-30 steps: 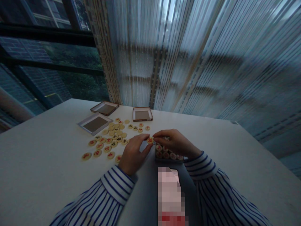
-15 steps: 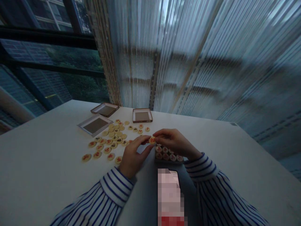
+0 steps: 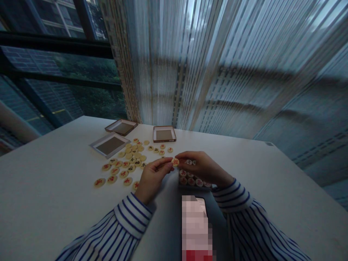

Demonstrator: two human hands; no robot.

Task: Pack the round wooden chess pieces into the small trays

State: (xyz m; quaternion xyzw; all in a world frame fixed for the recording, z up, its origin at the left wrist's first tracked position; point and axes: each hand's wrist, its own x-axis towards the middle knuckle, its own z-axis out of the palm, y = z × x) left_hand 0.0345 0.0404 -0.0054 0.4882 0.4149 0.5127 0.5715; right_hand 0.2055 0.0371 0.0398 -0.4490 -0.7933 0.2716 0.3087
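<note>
A round Chinese chess piece (image 3: pixel 175 162) with a red character is held up between my two hands. My left hand (image 3: pixel 153 177) pinches its left edge between thumb and fingers. The fingertips of my right hand (image 3: pixel 205 168) are at its right edge, with that hand bent over a box (image 3: pixel 187 187). Rows of chess pieces (image 3: pixel 191 181) with red characters fill the near part of the box; my right hand hides much of the rest. Many loose chess pieces (image 3: pixel 124 174), some red, some dark, some blank side up, lie spread on the white table left of my left hand.
Behind the loose pieces lie a grey-rimmed shallow tray or lid (image 3: pixel 111 144), a brown-edged one (image 3: pixel 121 127) and another (image 3: pixel 164 134). A phone (image 3: pixel 201 201), partly blurred out, lies in front of the box. A string curtain (image 3: pixel 163 72) hangs beyond the table (image 3: pixel 62 163).
The chess piece has turned a little between my fingers. My left thumb has moved up against it, and my right hand's fingers have shifted slightly.
</note>
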